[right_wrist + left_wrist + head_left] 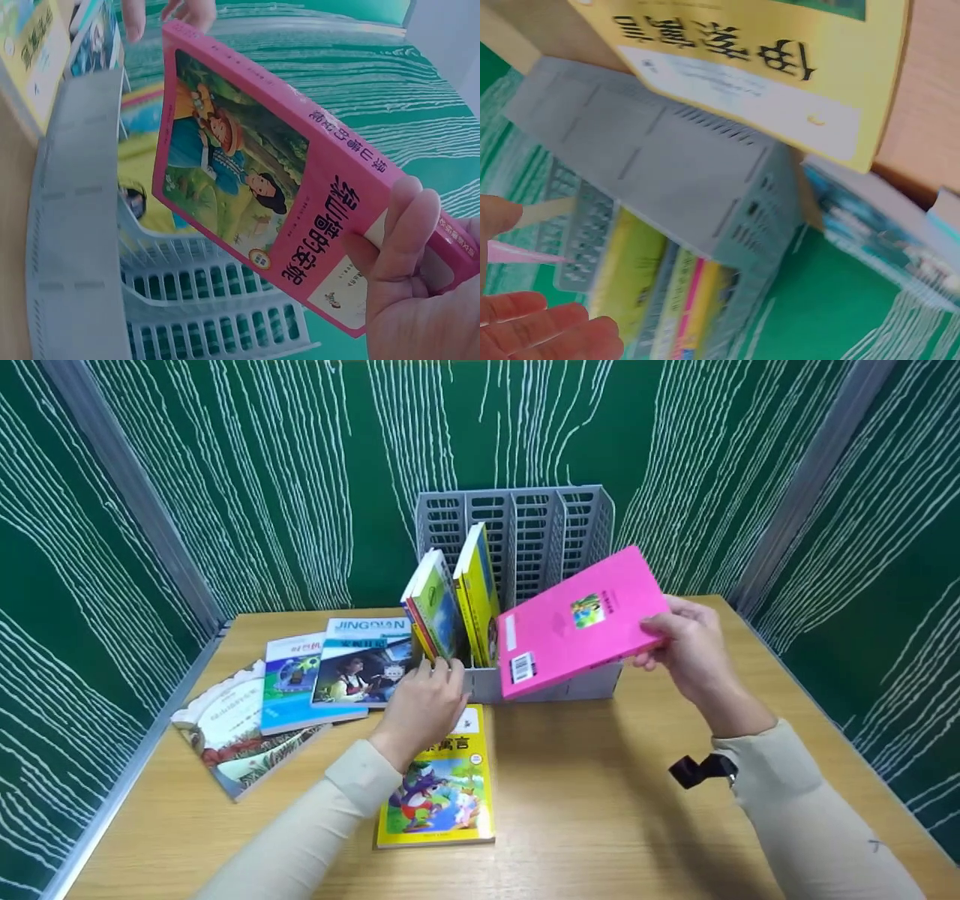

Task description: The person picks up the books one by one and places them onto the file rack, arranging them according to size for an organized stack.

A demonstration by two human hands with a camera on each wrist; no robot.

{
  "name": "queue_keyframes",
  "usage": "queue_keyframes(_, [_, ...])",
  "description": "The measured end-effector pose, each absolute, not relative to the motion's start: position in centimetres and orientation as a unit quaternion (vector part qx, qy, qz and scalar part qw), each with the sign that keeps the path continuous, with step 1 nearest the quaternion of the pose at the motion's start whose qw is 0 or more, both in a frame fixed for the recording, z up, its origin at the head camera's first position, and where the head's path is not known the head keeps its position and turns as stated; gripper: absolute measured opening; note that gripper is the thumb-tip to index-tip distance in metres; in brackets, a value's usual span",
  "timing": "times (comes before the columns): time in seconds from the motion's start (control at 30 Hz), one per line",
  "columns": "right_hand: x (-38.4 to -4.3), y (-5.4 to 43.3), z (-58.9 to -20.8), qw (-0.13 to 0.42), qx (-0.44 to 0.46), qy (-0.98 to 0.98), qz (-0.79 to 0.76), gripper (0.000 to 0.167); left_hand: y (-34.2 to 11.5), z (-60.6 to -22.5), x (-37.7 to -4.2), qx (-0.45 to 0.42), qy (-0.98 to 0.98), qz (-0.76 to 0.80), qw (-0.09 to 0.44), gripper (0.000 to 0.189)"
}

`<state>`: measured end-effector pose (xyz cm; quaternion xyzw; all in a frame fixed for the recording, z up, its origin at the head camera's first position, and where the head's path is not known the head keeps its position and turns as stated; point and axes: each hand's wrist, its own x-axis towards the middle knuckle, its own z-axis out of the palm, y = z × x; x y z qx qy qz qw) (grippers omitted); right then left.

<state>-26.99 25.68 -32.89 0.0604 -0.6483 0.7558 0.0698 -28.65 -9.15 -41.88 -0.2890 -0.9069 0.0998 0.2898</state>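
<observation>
A pink book (581,622) is tilted in the air before the right half of a grey file rack (574,686). My right hand (686,641) grips it at one end, and the right wrist view shows its illustrated cover (232,150). Close to the rack's front left, my left hand (427,697) is near the upright books (435,607) in the leftmost slot. Its fingers (555,330) look extended and hold nothing in the left wrist view. Yellow books (476,592) stand in the neighbouring slot. A yellow book (442,795) lies flat below my left hand.
Left of the rack, several books overlap on the wooden table (585,825), among them a JINGDIAN book (360,660), a blue-and-white book (292,682) and a pale-covered book (232,727). Green walls (285,472) with white streaks surround the table. A black strap (701,770) hangs at my right cuff.
</observation>
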Motion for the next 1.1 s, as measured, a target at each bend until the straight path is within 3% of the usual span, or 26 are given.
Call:
queue_keyframes(0.43, [-28.4,25.5,-32.7,0.169,0.062,-0.767,0.615,0.043,-7.7,-43.6,-32.6,-0.247,-0.949,-0.009,0.195,0.039])
queue_keyframes(0.63, [-29.5,24.5,-32.7,0.185,0.074,-0.791,0.578,0.047,-7.5,-44.3,-33.7,-0.240,-0.960,-0.029,0.143,0.038])
queue_keyframes(0.93, [-31.1,21.7,-33.3,0.205,0.083,-0.823,0.523,0.047,-7.7,-45.0,-34.5,-0.245,-0.958,0.013,0.149,0.016])
queue_keyframes(1.1, [-32.1,20.2,-33.8,0.187,0.093,-0.847,0.488,0.049,-7.7,-44.9,-34.8,-0.240,-0.963,0.005,0.124,0.016])
